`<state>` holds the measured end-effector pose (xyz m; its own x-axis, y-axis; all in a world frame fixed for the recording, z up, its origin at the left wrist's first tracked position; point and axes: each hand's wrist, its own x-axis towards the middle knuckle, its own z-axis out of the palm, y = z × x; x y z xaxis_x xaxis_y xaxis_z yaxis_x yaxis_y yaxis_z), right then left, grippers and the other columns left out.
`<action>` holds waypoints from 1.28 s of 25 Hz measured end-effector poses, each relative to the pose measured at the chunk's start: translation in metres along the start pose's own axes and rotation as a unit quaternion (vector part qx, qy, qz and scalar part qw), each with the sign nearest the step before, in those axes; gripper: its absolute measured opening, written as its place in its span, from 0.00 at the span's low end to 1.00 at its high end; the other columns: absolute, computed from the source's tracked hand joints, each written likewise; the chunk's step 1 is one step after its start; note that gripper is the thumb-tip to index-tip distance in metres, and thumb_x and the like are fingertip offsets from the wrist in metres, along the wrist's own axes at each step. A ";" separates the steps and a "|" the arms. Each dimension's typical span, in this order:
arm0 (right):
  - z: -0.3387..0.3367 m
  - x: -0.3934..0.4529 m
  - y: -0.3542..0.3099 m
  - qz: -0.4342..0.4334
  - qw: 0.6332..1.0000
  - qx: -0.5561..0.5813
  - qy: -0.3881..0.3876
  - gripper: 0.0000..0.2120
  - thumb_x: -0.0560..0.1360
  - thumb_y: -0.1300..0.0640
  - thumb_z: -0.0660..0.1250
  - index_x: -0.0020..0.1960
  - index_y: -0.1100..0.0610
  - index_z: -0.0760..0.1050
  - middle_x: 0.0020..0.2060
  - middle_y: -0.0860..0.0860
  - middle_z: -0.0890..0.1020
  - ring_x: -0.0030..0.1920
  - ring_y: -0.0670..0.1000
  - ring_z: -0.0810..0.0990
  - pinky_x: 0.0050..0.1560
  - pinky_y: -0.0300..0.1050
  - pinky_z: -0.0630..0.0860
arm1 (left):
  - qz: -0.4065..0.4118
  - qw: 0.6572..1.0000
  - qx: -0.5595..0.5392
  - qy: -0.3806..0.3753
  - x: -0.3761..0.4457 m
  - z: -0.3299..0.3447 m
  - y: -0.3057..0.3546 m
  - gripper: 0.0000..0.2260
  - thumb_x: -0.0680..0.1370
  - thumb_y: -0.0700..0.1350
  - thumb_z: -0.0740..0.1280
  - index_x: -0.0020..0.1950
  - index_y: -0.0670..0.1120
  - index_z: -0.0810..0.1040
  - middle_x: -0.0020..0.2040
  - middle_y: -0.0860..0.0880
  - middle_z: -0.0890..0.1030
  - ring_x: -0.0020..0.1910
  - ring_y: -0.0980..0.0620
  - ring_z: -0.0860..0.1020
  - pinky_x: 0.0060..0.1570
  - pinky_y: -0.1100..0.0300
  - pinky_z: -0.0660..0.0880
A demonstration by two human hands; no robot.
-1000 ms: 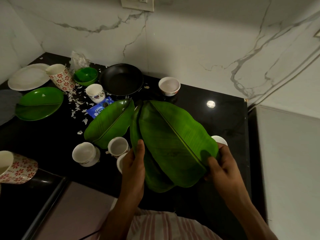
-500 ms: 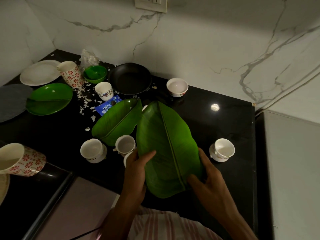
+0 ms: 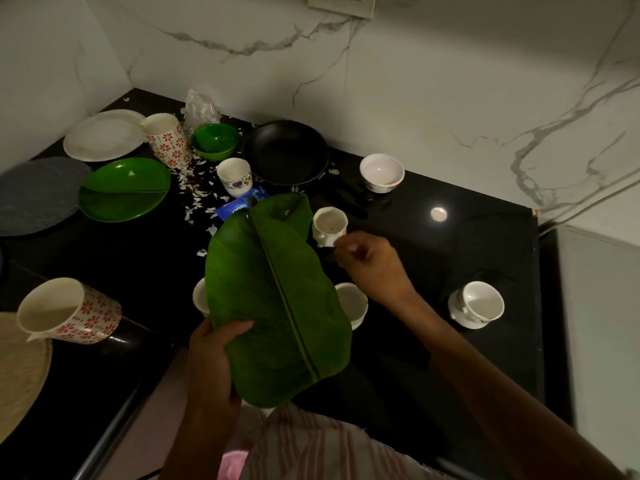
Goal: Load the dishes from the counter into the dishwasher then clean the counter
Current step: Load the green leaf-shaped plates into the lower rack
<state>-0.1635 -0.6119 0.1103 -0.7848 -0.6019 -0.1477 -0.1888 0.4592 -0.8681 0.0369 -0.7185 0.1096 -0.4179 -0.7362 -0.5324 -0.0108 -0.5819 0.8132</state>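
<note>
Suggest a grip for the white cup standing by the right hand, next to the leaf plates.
Probably the small side handle. The white cup stands upright, mouth up, handle at its lower front facing the right hand, whose fingertips are at it. Come from the near right: the leaf plates, held in the left hand, crowd its left.

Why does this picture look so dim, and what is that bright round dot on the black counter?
Head view: the kitchen is underlit, so the black counter swallows detail. The dot looks like a lamp's reflection in the glossy surface. The right hand is slightly blurred, and the wide lens bends the edges.
</note>
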 end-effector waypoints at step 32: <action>0.055 0.212 -0.013 0.042 0.914 -0.390 0.098 0.15 0.75 0.58 0.66 0.60 0.61 0.76 0.56 0.61 0.80 0.57 0.63 0.80 0.52 0.52 0.77 | -0.085 0.996 -0.020 0.006 0.032 -0.038 0.038 0.30 0.59 0.39 0.71 0.62 0.43 0.77 0.51 0.38 0.83 0.46 0.36 0.82 0.41 0.47 0.79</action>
<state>-0.2951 -0.7811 0.0645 -0.8921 -0.4497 -0.0452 -0.4267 0.8711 -0.2432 0.0572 -0.7770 0.1146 -0.4016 -0.6305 -0.6642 -0.0444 -0.7110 0.7018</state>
